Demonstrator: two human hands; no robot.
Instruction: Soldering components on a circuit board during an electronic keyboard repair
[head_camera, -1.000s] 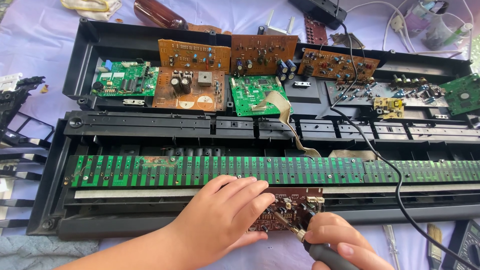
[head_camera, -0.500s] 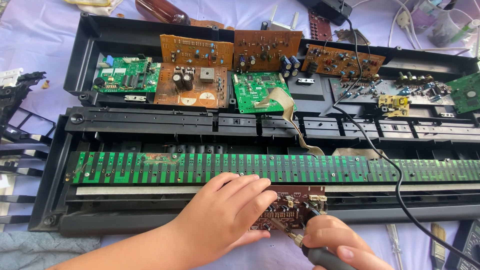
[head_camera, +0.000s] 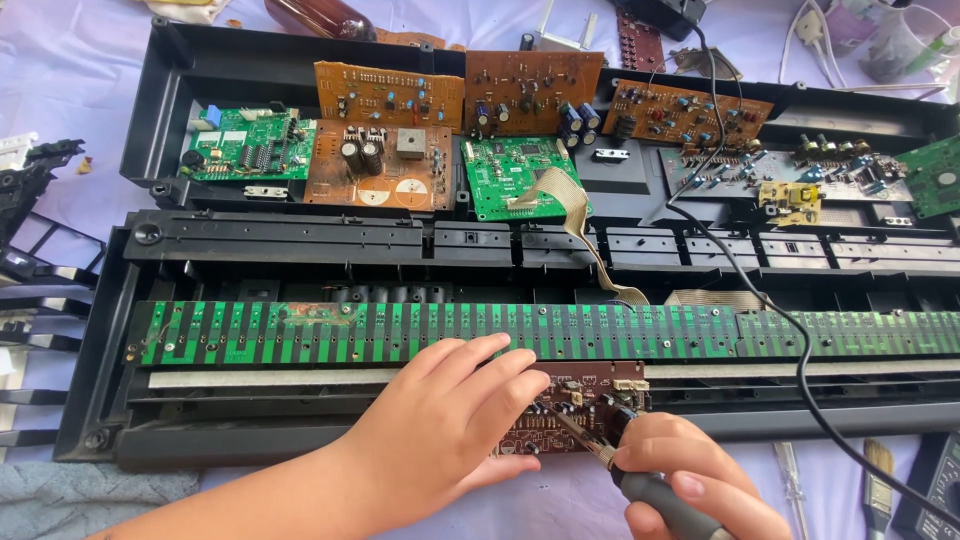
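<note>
Black plastic makes up the biggest thing here, an opened keyboard casing (head_camera: 300, 240) spread across a pale lilac cloth (head_camera: 70, 110), its back half lying flat behind its front half; along the front half runs a long green contact strip (head_camera: 330, 332) with dark bars across it and a rusty stain near its left end; in the back half lie several circuit boards, a green one (head_camera: 245, 148) at the left, an orange-brown one (head_camera: 380, 165) with two dark cylinders beside it, another green one (head_camera: 512, 175) with a grey ribbon cable (head_camera: 572, 215) curling toward the strip; a black cord (head_camera: 770, 310) crosses the casing from the top and runs off at the lower right; the small brown circuit board (head_camera: 570, 405) sits at the casing's front edge, just below the strip's middle, dotted with tiny components; the left hand (head_camera: 440, 430) lies flat over its left part, fingers spread and pressing it down, gripping nothing; the right hand (head_camera: 690, 480) is closed around the grey handle of a soldering iron (head_camera: 610, 455), whose tip touches the brown board; open cloth lies right of that hand, with a small brush (head_camera: 878, 480) near the picture's lower right edge.
</note>
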